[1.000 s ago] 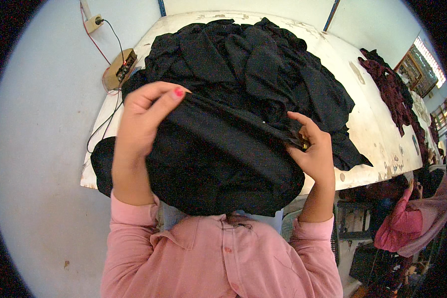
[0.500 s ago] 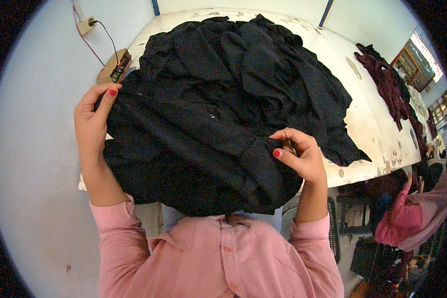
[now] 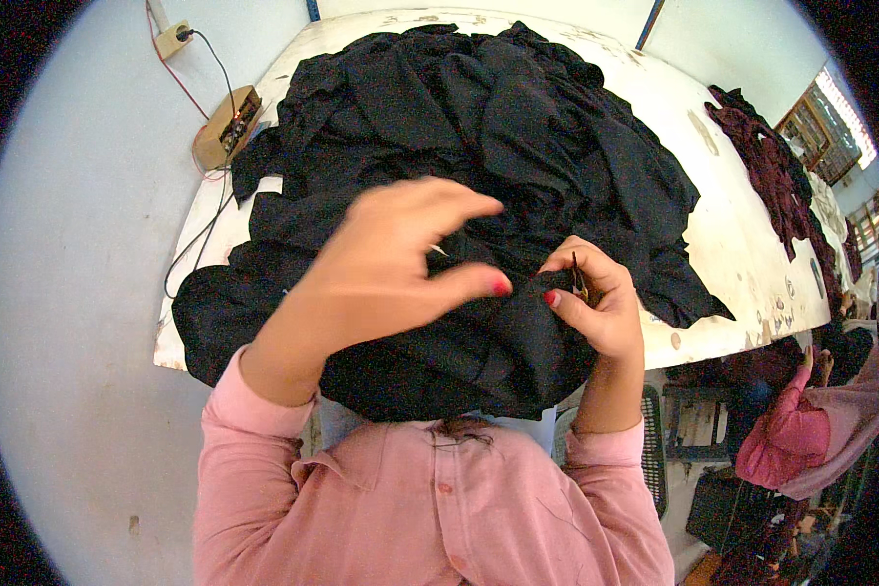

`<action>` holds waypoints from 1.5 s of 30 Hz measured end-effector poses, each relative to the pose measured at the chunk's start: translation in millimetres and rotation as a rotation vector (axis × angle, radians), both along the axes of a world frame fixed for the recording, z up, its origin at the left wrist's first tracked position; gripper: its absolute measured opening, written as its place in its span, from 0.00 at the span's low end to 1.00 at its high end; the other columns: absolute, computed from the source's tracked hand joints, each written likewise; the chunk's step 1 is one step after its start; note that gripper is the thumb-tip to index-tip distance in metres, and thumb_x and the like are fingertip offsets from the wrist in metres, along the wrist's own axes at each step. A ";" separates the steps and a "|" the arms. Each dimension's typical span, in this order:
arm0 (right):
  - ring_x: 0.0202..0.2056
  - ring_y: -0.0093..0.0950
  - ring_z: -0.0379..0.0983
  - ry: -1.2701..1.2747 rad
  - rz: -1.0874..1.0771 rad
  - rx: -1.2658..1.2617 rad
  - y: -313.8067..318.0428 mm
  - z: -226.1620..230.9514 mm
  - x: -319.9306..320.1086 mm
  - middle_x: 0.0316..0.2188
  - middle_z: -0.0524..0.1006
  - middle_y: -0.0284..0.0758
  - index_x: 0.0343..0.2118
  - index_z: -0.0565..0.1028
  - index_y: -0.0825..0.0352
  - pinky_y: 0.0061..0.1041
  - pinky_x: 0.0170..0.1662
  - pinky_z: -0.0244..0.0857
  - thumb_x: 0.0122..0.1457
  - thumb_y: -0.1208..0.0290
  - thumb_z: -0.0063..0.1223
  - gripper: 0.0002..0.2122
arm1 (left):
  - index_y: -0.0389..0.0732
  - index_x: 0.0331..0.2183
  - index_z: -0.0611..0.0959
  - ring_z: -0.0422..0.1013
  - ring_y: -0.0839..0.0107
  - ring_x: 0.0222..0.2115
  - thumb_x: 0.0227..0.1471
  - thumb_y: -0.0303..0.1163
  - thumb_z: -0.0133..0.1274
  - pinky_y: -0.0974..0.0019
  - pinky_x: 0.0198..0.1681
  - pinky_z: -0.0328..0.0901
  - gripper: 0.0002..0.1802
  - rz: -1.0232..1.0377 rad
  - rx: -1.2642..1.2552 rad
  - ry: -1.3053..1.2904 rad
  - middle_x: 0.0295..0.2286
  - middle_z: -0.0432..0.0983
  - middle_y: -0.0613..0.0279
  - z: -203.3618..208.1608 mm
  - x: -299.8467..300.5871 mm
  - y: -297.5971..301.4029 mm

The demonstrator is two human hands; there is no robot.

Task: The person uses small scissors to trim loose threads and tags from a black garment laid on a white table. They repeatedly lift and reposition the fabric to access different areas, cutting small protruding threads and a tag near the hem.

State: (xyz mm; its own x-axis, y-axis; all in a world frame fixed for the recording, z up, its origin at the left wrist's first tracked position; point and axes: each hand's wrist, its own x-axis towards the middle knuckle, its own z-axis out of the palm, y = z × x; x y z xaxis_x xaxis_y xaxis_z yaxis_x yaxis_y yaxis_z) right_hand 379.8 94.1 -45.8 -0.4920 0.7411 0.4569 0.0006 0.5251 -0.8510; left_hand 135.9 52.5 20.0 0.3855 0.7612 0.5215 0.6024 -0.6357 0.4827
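A large heap of black cloth (image 3: pixel 400 98) covers the table in front of me and hangs over its near edge. My left hand (image 3: pixel 400 259) is over the middle of the cloth, slightly blurred, thumb and fingers spread apart with nothing between them. At the right, my right hand (image 3: pixel 596 298) pinches an edge of the black cloth between thumb and forefinger. Tucked in that same palm is a small pair of thread snips (image 3: pixel 578 278), its dark points sticking up; the fingers partly hide it. A small white tag (image 3: pixel 438 250) shows beside my left hand.
The white table (image 3: pixel 698 146) has stains and worn patches. Dark maroon cloth (image 3: pixel 767 161) lies farther right. A wooden power box (image 3: pixel 227 127) with cables sits by the left wall. Another person in pink (image 3: pixel 786 435) works at lower right, near a plastic crate (image 3: pixel 698 420).
My left hand has let go of the cloth at the far left and swung right to the middle, opening. The cloth's left part has dropped. My right hand has barely moved.
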 end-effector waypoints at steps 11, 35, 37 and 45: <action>0.29 0.20 0.64 -0.006 -0.068 -0.073 -0.8 -4.8 7.2 0.26 0.69 0.28 0.33 0.75 0.68 0.18 0.33 0.56 0.45 0.77 0.58 0.10 | 0.38 0.33 0.76 0.68 0.82 0.30 0.55 0.29 0.53 0.76 0.33 0.63 0.05 -0.119 -0.542 -0.430 0.28 0.73 0.68 -20.8 5.6 26.1; 0.26 0.32 0.74 -0.339 -0.428 0.573 -39.5 24.5 -16.7 0.29 0.78 0.37 0.45 0.77 0.65 0.27 0.29 0.68 0.50 0.71 0.60 0.18 | 0.37 0.49 0.71 0.72 0.81 0.33 0.53 0.29 0.56 0.77 0.39 0.64 0.22 -0.318 -0.942 -0.715 0.32 0.79 0.64 -16.0 4.1 15.7; 0.26 0.32 0.74 -0.354 -0.432 0.591 -40.1 25.7 -18.3 0.29 0.78 0.36 0.45 0.77 0.65 0.27 0.28 0.68 0.50 0.71 0.60 0.17 | 0.37 0.49 0.71 0.72 0.81 0.33 0.53 0.29 0.56 0.77 0.39 0.64 0.22 -0.317 -0.928 -0.701 0.32 0.79 0.65 -15.9 4.6 14.0; 0.25 0.30 0.74 -0.423 -0.433 0.667 -42.7 33.0 -19.2 0.28 0.78 0.35 0.43 0.77 0.64 0.27 0.26 0.67 0.50 0.71 0.60 0.15 | 0.35 0.48 0.71 0.72 0.81 0.34 0.54 0.28 0.55 0.77 0.39 0.65 0.21 -0.288 -0.874 -0.644 0.33 0.79 0.62 -14.4 6.1 10.1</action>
State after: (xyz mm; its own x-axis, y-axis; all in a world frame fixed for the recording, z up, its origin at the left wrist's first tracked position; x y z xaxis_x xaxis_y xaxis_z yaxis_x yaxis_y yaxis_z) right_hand 360.6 51.4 -12.8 -0.4560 0.5465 0.7024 0.5576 0.7906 -0.2531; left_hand 142.0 62.6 5.7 0.4572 0.8892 0.0178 -0.0348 -0.0021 0.9994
